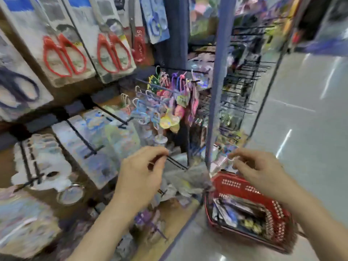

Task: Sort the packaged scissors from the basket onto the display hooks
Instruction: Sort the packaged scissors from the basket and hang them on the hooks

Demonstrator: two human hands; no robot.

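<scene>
two bare hands are held low in the view. the left hand point(141, 174), at about six o'clock, is raised to a thin black wire display hook point(177, 162). its thumb and forefinger are pressed together on the hook's near tip, and the other fingers are curled loosely behind.

the right hand point(259, 172), at four o'clock, is held over the far rim of a red perforated plastic basket point(235, 183). its fingertips are pinched on the edge of a pale clear packet point(232, 160); what that packet holds cannot be told through the blur. the basket is set on the glossy grey floor point(301, 129) at five o'clock. flat packaged scissors point(231, 213) are seen lying inside it.

a heap of crumpled clear packets point(188, 178) is seen between the hands, just under the hook; whether it is hung or piled cannot be told. a blue-grey upright post point(216, 81) runs from twelve o'clock down to that heap and is placed squarely between the hook and the basket.

carded scissors with red loop handles point(64, 55) are hung on upper pegs at ten and eleven o'clock. a carded pair with dark blue handles point(17, 89) is seen at nine o'clock. pastel trinkets on loops point(162, 102) are crowded on pegs near twelve o'clock, just beyond the hook. pale blister cards point(98, 136) are hung at eight o'clock, near the left hand. a black wire rack point(241, 87) with many prongs is seen at two o'clock, behind the post.
</scene>
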